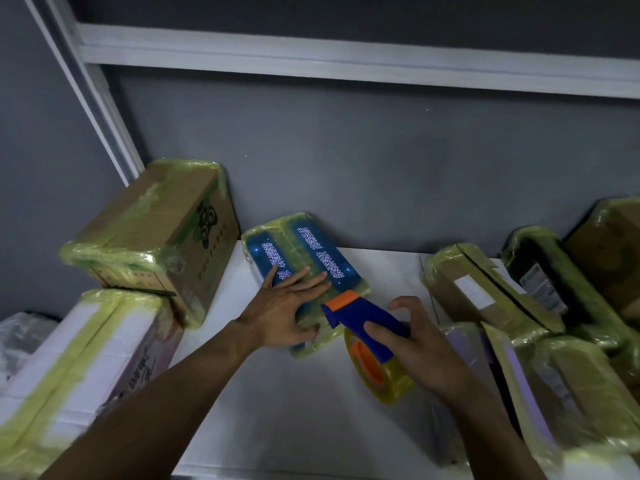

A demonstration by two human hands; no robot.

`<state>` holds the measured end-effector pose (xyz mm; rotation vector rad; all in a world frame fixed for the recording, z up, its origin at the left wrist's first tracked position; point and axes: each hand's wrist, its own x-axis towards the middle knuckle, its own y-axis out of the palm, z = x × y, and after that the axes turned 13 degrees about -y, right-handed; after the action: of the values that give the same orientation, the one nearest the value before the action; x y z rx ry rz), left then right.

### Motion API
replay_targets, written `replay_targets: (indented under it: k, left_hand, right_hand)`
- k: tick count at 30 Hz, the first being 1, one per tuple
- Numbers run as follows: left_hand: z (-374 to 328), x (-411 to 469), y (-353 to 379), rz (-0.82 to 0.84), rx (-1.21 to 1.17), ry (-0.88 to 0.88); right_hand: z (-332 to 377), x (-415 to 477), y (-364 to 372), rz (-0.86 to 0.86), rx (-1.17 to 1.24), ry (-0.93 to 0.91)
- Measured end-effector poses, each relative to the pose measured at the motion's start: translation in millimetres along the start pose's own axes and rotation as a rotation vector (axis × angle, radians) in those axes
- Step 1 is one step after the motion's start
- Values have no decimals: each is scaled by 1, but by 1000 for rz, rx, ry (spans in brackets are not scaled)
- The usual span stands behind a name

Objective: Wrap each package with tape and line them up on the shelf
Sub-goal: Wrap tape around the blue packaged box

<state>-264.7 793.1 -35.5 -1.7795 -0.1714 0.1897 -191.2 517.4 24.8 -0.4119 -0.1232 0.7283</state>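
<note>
Right hand (415, 344) grips tape dispenser (360, 317) overlapping blue package (294, 247), corner hidden.

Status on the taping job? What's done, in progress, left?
Done: the cardboard box and white box at left and the brown packages at right all show yellowish tape. In hand: the left hand presses flat on the blue package, already partly taped, while the right hand holds the tape dispenser at its near edge. Left: finish it and straighten it; it lies askew on the shelf.
</note>
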Motion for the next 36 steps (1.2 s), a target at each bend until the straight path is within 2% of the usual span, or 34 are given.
replay_targets:
  k: [6,12,14,20,28,36]
  left_hand:
    - [-5,-3,1,-3,-28,-55]
    - [-8,-3,5,-23,-32,-79]
    - [-9,-2,4,-21,-31,-85]
    - [-10,-2,5,-35,-40,-87]
    - [-9,-2,4,-31,-32,-81]
    - [-9,2,6,-33,13,-95]
  right_hand:
    - [-8,16,3,57,-85,223]
    - [-23,26,5,188,32,304]
    - [-28,25,15,152,19,339]
    - [-31,14,29,57,-172,207]
    - [-35,2,28,43,-176,173]
    - [-50,-35,13,62,-65,220]
